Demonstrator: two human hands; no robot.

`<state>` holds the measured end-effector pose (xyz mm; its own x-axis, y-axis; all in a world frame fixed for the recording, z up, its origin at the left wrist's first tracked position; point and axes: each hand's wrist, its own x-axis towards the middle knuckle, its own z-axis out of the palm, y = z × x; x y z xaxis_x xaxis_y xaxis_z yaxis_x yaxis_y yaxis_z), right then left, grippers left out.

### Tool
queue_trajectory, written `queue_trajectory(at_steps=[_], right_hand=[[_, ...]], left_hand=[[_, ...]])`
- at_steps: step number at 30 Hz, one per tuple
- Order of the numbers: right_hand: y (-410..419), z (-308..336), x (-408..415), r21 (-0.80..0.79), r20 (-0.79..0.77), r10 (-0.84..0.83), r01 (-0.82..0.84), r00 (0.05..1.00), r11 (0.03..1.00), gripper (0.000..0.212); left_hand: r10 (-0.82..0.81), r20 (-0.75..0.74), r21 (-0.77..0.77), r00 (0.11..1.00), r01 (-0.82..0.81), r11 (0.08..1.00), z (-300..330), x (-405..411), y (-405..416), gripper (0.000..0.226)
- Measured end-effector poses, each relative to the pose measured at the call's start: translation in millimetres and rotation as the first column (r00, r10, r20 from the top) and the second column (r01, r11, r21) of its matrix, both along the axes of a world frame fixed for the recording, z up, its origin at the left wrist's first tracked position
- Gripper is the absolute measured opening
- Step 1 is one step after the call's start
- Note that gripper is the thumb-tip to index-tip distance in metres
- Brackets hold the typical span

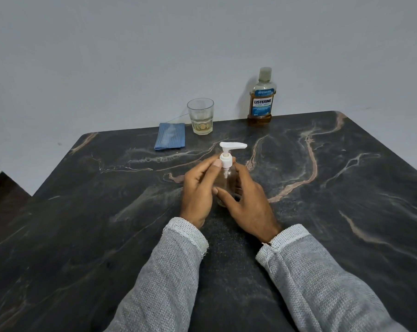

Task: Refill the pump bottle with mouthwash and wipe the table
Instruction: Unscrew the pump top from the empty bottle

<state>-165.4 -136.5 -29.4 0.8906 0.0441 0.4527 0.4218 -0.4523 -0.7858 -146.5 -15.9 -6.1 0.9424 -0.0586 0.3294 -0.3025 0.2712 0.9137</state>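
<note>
A clear pump bottle [226,182] with a white pump head [231,147] stands upright in the middle of the dark marble table [334,212]. My left hand [197,192] touches the white collar under the pump with thumb and fingers. My right hand [248,204] wraps the bottle's body from the right. The mouthwash bottle [262,99], with a blue label and amber liquid, stands capped at the table's far edge. A folded blue cloth [170,139] lies at the far left.
A drinking glass [201,116] with a little pale liquid stands beside the cloth, near the far edge. A grey wall rises right behind the table. The table's left edge drops to a dark floor.
</note>
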Motion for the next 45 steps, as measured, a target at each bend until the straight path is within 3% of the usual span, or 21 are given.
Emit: queue_trajectory(at_steps=[21,28,34,45], right_hand=[[-0.4,1.1,-1.1,-0.016,-0.008,-0.010,0.010,1.000,1.000,0.065],[-0.6,1.4,-1.8,-0.017,0.003,-0.009,0.010,1.000,1.000,0.059],[0.0,0.8,-1.2,-0.012,0.000,-0.015,0.015,1.000,1.000,0.055],[-0.1,-0.7,0.7,-0.004,-0.005,-0.029,0.029,1.000,1.000,0.051]], left_hand=[[-0.061,-0.037,-0.007,0.997,0.061,0.998,2.9,-0.9,0.3,0.025],[-0.076,-0.046,-0.016,0.996,0.075,0.997,1.6,0.1,-0.2,0.037],[-0.112,-0.060,-0.032,0.992,0.110,0.993,4.7,-1.7,2.4,0.025],[-0.149,-0.053,-0.068,0.987,0.146,0.987,6.4,-2.4,2.6,0.026]])
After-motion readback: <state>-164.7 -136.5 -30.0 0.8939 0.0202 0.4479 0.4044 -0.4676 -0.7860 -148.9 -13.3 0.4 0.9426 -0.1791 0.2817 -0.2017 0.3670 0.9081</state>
